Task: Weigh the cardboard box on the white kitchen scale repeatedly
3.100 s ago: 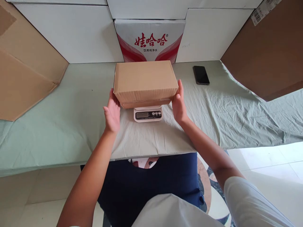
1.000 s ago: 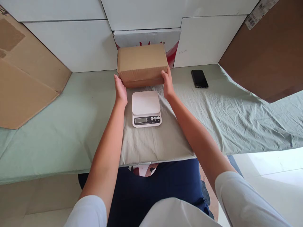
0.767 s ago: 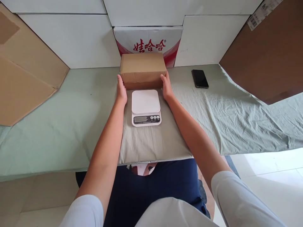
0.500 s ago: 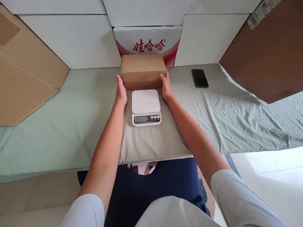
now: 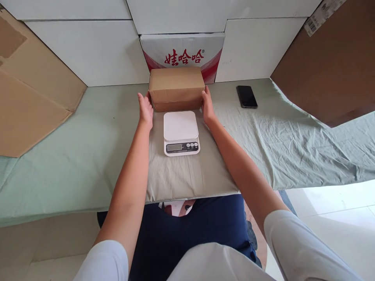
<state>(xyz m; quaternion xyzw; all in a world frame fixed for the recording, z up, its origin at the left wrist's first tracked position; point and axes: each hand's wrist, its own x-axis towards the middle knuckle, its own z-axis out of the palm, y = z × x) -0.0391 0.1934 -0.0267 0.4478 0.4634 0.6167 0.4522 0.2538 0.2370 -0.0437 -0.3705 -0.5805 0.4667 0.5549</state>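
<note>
A brown cardboard box point(image 5: 177, 89) rests on the cloth-covered table behind a white digital kitchen scale point(image 5: 181, 133). My left hand point(image 5: 145, 110) is at the box's left side with its thumb raised and fingers stretched out; whether the fingertips still touch the cardboard is hard to tell. At the right side, my right hand point(image 5: 208, 106) has its fingers extended along the box's end, thumb near the front corner. Neither hand is wrapped round anything. The scale lies between my forearms, its platform bare and its display showing no readable digits.
A black phone point(image 5: 247, 96) lies to the right on the green cloth point(image 5: 117, 156). Behind the cardboard box stands a white and red printed carton point(image 5: 184, 43). Large cardboard panels point(image 5: 32, 97) flank the table on both sides, and white panels form the back.
My left hand has shifted left, away from the box, with its fingers spreading. My right hand's thumb has come off the box front. The box stays in nearly the same place.
</note>
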